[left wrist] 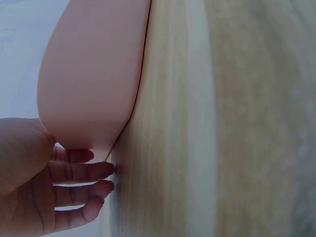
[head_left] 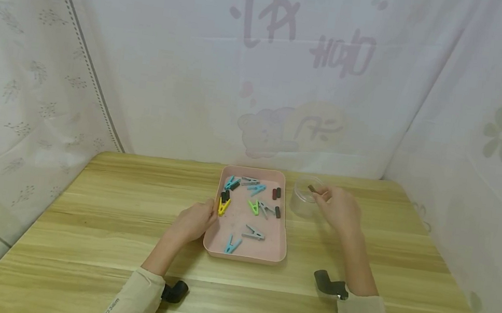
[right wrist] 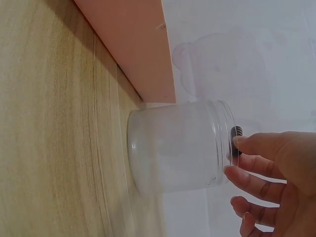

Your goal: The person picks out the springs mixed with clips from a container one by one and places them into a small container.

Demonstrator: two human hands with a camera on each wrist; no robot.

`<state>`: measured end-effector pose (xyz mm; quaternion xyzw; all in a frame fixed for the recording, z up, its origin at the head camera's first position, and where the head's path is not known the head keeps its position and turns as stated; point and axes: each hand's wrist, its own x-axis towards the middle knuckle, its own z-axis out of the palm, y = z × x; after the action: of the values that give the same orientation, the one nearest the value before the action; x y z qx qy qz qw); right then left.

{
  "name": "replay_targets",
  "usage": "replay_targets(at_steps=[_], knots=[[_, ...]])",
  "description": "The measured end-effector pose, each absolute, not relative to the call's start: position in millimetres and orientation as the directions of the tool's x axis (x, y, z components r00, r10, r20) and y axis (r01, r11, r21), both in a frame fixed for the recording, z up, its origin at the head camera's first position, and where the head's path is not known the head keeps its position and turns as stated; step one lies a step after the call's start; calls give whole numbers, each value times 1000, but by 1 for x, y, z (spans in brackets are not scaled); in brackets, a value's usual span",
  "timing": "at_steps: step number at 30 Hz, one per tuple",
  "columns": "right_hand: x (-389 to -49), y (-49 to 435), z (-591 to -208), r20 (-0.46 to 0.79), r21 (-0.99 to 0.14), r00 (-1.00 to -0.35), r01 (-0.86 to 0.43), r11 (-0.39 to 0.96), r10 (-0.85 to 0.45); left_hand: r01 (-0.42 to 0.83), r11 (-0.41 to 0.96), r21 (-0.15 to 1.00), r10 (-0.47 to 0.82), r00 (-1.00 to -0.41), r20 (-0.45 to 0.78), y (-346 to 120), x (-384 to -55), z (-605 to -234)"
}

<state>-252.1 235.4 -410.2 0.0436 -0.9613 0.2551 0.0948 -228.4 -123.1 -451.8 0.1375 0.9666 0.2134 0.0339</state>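
A pink tray (head_left: 245, 252) holds several clothespins, among them a yellow clothespin (head_left: 223, 207), a green clothespin (head_left: 253, 207) and a blue clothespin (head_left: 233, 245). My left hand (head_left: 195, 220) grips the tray's left wall, its fingers (left wrist: 81, 172) outside and the thumb hidden behind the rim. To the tray's right, a clear round jar (right wrist: 173, 148) stands upright with its mouth up. Right at that mouth, my right hand (head_left: 339, 207) pinches a small dark ribbed piece (right wrist: 237, 132) between thumb and forefinger; the other fingers are spread loosely beside the rim.
Small dark cylinders, such as a black cylinder (head_left: 277, 212) and a dark red cylinder (head_left: 274, 194), lie among the clothespins. The wooden table (head_left: 109, 202) ends at a white printed curtain (head_left: 174, 89) behind, with more curtain along both sides.
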Motion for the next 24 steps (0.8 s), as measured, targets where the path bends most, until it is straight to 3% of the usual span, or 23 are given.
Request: replay_targets(at_steps=[24], knots=[[-258,239,-408,156,-496,-987,-103,862,-29,254,869,424,284,-959,-7,-123,-228,-450]])
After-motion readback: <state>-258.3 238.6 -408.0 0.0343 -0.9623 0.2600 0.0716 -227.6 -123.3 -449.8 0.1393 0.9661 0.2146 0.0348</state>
